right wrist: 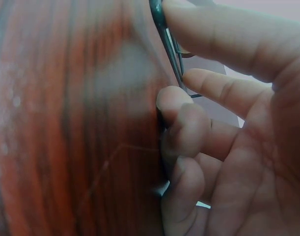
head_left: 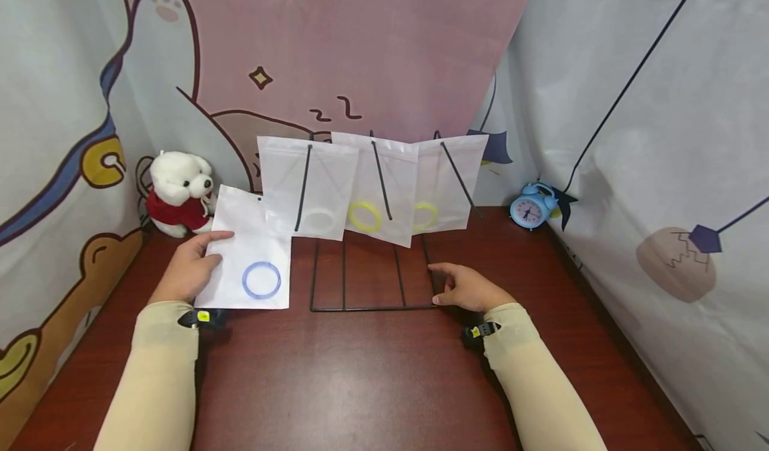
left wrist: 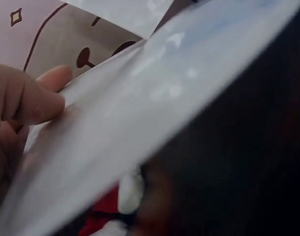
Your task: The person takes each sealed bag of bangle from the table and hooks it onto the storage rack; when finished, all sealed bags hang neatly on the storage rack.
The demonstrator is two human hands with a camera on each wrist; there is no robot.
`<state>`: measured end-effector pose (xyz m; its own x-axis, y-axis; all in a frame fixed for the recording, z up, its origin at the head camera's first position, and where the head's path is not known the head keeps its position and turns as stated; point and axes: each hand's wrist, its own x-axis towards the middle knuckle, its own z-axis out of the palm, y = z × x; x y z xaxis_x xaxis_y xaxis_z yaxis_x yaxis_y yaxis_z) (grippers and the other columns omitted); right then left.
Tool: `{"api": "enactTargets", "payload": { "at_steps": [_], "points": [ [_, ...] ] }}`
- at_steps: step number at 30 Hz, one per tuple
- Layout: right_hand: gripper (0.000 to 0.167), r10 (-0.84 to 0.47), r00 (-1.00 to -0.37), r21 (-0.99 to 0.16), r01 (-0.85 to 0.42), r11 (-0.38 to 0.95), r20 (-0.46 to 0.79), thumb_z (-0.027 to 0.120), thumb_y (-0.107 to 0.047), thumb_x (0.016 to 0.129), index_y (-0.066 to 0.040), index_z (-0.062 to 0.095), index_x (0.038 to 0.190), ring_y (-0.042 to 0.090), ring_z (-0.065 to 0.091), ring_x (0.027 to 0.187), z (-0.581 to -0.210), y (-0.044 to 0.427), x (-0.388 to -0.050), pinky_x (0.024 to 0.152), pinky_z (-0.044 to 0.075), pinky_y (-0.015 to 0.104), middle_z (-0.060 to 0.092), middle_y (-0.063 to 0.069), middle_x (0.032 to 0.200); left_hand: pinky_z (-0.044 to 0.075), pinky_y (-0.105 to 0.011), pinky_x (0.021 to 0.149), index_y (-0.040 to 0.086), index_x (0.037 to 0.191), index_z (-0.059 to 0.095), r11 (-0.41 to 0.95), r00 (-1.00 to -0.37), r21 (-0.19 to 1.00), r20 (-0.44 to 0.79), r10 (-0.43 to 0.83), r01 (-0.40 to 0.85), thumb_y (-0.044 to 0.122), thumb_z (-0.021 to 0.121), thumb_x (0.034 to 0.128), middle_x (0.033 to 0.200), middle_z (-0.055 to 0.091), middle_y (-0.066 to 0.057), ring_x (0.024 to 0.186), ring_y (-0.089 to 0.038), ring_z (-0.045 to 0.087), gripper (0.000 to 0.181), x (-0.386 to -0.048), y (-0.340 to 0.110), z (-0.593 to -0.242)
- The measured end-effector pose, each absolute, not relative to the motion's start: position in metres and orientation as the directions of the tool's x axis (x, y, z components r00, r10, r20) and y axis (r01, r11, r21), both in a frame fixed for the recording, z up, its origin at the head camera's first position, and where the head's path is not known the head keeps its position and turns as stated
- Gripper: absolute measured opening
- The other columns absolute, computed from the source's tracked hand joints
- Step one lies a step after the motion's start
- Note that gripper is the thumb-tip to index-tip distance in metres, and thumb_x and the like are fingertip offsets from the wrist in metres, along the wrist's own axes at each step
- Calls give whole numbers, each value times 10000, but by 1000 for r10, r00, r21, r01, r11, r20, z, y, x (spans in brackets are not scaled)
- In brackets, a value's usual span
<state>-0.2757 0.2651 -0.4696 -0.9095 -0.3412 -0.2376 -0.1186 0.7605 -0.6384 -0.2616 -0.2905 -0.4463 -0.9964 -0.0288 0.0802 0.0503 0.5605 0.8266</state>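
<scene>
My left hand [head_left: 187, 267] pinches the left edge of a white zip bag [head_left: 240, 231] between thumb and fingers. A blue ring [head_left: 245, 280] shows at the bag's lower part, and a small hole at its top. In the left wrist view the bag [left wrist: 120, 118] is tilted and blurred. My right hand [head_left: 471, 289] holds the near right corner of a black wire rack [head_left: 372, 309], thumb and forefinger on its base wire. Three white bags hang on the rack's prongs: a left bag [head_left: 276, 177] with a pale ring, a middle bag [head_left: 360, 171] and a right bag [head_left: 432, 171] with yellow rings.
A white plush bear [head_left: 180, 177] in a red top sits at the back left. At the back right stands a blue alarm clock [head_left: 531, 205]. Printed cloth walls [head_left: 384, 37] enclose the brown wooden table [head_left: 348, 384].
</scene>
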Motion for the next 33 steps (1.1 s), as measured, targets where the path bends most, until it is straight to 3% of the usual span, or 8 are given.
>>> {"api": "enactTargets", "payload": {
  "at_steps": [5, 12, 15, 17, 20, 22, 27, 33],
  "points": [
    [746, -345, -908, -636, -123, 762, -237, 845, -197, 908, -173, 501, 1570, 176, 544, 682, -468, 265, -275, 612, 458, 327, 606, 36, 759, 313, -705, 1189, 53, 1497, 579, 580, -983, 813, 142, -118, 48, 3, 431, 1024, 1614, 422, -293, 1461, -465, 405, 498, -256, -294, -437],
    [751, -353, -905, -631, -133, 764, -236, 837, -203, 916, -143, 487, 1577, 170, 540, 683, -467, 265, -275, 599, 453, 315, 603, 32, 760, 243, -663, 1251, 92, 1498, 593, 532, -965, 846, 169, -202, 37, 32, 399, 1038, 1700, 336, -164, 1581, -378, 273, 503, -249, -299, -427],
    [747, -354, -905, -624, -138, 769, -236, 840, -207, 913, -143, 493, 1572, 170, 546, 689, -469, 265, -275, 603, 457, 316, 609, 33, 770, 389, -486, 1212, 149, 1508, 596, 509, -954, 861, 150, -258, -2, 57, 406, 1044, 1706, 345, -102, 1546, -303, 324, 510, -246, -301, -422],
    [744, -351, -906, -623, -135, 771, -237, 843, -208, 910, -151, 500, 1567, 171, 549, 692, -469, 265, -276, 608, 458, 318, 613, 33, 772, 503, -312, 1011, 179, 1502, 608, 499, -940, 866, 156, -303, -17, 65, 417, 1043, 1695, 376, -79, 1436, -246, 400, 511, -244, -301, -419],
    [742, -346, -907, -625, -129, 770, -240, 845, -204, 907, -158, 504, 1565, 174, 550, 689, -469, 265, -276, 610, 459, 324, 614, 34, 772, 456, -176, 706, 183, 1459, 654, 480, -910, 877, 204, -360, 7, 39, 442, 1024, 1597, 508, -83, 1181, -187, 497, 505, -243, -302, -415],
    [743, -341, -908, -628, -121, 769, -242, 847, -207, 906, -169, 506, 1564, 175, 551, 687, -469, 265, -276, 612, 460, 325, 616, 35, 773, 446, -153, 657, 166, 1419, 689, 436, -891, 899, 228, -392, 38, 6, 454, 1003, 1486, 594, -48, 1046, -143, 519, 504, -241, -303, -412],
    [747, -340, -909, -629, -121, 768, -241, 850, -213, 904, -175, 504, 1566, 179, 550, 684, -470, 265, -276, 609, 463, 330, 616, 41, 778, 490, -129, 661, 162, 1372, 724, 296, -884, 951, 216, -416, 93, -35, 478, 986, 1162, 675, 87, 880, -81, 583, 498, -236, -308, -406],
    [747, -336, -912, -621, -124, 774, -237, 848, -211, 907, -171, 503, 1568, 179, 548, 682, -468, 264, -274, 607, 460, 327, 615, 43, 779, 508, -150, 690, 51, 1304, 747, -26, -869, 971, 202, -451, 239, -152, 478, 941, 1098, 714, 39, 919, -129, 598, 495, -233, -312, -402]
  ]
}}
